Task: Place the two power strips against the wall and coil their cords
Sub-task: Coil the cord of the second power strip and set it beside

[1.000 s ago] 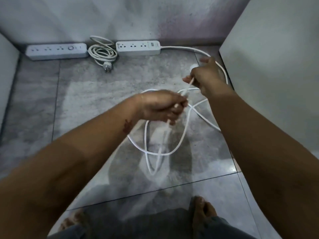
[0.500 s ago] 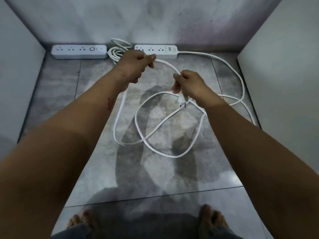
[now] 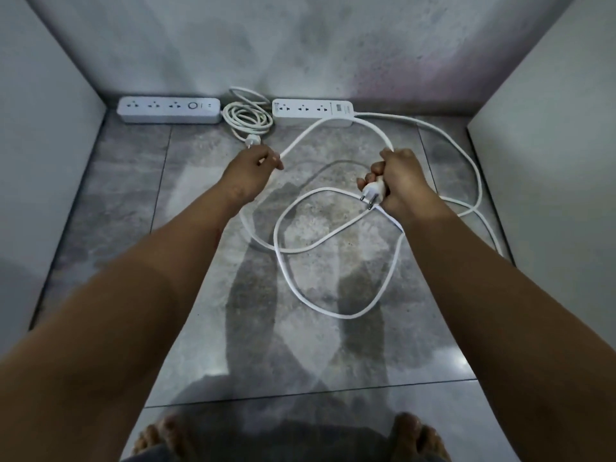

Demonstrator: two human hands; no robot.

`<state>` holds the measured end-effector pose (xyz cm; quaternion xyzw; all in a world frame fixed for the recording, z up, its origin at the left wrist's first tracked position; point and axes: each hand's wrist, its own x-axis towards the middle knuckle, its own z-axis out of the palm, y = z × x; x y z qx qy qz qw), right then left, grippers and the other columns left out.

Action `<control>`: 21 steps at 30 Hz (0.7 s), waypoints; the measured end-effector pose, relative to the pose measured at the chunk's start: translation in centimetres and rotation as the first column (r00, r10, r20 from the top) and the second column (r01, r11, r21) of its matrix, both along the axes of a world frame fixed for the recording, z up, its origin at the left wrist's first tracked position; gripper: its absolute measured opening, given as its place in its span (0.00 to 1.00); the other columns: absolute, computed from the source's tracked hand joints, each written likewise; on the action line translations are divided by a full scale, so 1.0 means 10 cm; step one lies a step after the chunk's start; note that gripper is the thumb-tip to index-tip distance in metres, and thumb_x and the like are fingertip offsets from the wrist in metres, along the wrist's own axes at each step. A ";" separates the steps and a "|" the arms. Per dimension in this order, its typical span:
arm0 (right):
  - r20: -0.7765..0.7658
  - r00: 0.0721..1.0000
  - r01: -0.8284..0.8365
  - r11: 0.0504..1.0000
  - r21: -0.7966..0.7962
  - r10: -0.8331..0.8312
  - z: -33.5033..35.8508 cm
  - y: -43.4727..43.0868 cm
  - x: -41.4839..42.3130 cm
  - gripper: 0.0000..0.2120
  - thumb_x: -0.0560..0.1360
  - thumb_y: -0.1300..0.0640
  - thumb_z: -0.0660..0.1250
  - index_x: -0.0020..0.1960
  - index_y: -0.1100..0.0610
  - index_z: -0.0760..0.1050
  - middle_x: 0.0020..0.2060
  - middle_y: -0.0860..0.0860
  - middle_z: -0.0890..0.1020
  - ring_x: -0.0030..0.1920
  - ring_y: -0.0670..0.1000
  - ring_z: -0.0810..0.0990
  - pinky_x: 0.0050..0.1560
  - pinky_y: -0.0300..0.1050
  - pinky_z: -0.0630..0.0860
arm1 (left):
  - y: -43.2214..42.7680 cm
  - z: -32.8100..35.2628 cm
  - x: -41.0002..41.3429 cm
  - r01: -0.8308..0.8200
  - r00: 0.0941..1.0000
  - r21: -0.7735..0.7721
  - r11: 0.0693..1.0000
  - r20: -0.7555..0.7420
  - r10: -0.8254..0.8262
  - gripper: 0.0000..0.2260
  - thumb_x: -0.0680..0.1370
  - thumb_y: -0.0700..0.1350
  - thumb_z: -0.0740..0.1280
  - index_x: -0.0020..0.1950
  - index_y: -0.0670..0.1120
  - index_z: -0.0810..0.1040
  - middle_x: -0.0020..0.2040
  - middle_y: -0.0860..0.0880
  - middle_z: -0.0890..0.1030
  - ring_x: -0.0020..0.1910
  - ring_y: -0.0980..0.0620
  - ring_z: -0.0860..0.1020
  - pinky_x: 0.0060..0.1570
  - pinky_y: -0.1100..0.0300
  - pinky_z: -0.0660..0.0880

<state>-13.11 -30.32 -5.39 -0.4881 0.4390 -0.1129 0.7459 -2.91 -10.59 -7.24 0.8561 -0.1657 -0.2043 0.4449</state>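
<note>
Head view: loose cord (image 3: pixel 301 136) between left hand (image 3: pixel 253 168) and right hand (image 3: pixel 400 181)

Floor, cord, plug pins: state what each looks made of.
Floor: glossy grey stone-look tile, probably ceramic; reflections and grout lines show. Cord: smooth white plastic or rubber sheath, bending freely. Plug pins: seemingly metal, dark with a sheen.

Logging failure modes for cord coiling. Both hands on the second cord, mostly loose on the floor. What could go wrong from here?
The loose cord lies in crossed loops on the floor; pulling it in could tighten them into a tangle.
Held by the left hand and right hand, it runs to the right power strip; a tug might drag that strip off the wall.
The left hand is close to the coiled cord and could disturb it.
</note>
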 end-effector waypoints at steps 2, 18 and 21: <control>-0.008 0.999 -0.043 0.999 0.000 0.043 0.02 0.04 0.00 0.04 0.83 0.60 0.52 0.52 0.57 0.65 0.34 0.52 0.66 0.26 0.49 0.65 0.35 0.46 0.79 | -0.05 0.00 -0.01 0.013 0.999 -0.029 1.000 -0.048 -0.015 0.10 0.83 0.46 0.57 0.50 0.46 0.77 0.30 0.50 0.63 0.24 0.56 0.60 0.25 0.64 0.56; 0.192 0.980 -0.075 0.994 0.084 0.057 0.09 0.42 0.17 0.06 0.81 0.62 0.61 0.45 0.58 0.72 0.30 0.51 0.78 0.29 0.47 0.79 0.31 0.37 0.76 | -0.20 0.04 -0.05 -0.374 0.712 -0.426 0.824 -0.701 -0.039 0.28 0.81 0.65 0.50 0.52 0.44 0.78 0.30 0.52 0.70 0.23 0.56 0.62 0.25 0.64 0.61; 0.186 0.977 -0.128 0.987 0.098 0.108 0.05 0.62 0.20 0.06 0.79 0.62 0.63 0.46 0.59 0.77 0.32 0.50 0.83 0.29 0.44 0.80 0.29 0.34 0.74 | -0.27 0.07 -0.10 -0.344 0.730 -0.516 0.784 -0.673 -0.123 0.30 0.78 0.69 0.51 0.52 0.43 0.77 0.33 0.50 0.74 0.27 0.55 0.70 0.29 0.63 0.69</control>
